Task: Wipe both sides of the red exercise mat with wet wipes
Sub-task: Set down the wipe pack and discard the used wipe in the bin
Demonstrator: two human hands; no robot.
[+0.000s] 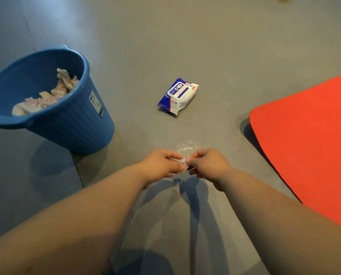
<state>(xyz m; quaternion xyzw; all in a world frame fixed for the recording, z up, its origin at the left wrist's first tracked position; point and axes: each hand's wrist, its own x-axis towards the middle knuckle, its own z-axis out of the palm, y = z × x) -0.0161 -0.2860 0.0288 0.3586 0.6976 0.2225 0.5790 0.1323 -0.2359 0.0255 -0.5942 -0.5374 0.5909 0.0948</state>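
Hands: the left hand and the right hand met at centre frame above the floor. Each pinched, with curled fingers, the same thin, translucent wet wipe, which bunched between and just beyond the fingertips.
Task object: the red exercise mat lay flat on the floor to the right of the hands, well apart from them.
Key relation: the mat's rounded corner pointed toward the hands, and the right hand was the nearer. One edge ran away to the upper right and the other back toward the person's right side. The frame cut the mat off, so its long axis could not be told.
Supply: the pack of wet wipes lay on the floor ahead of the hands, between bucket and mat, touching neither.
Waste: the blue bucket stood to the left and held crumpled used wipes.
Count: two hands, one wipe held, one pack, one bucket and one mat. The wipes in the bucket were several, their number unclear.
Stage (judged): the wipe was apparently being unfolded and had not yet reached the mat.
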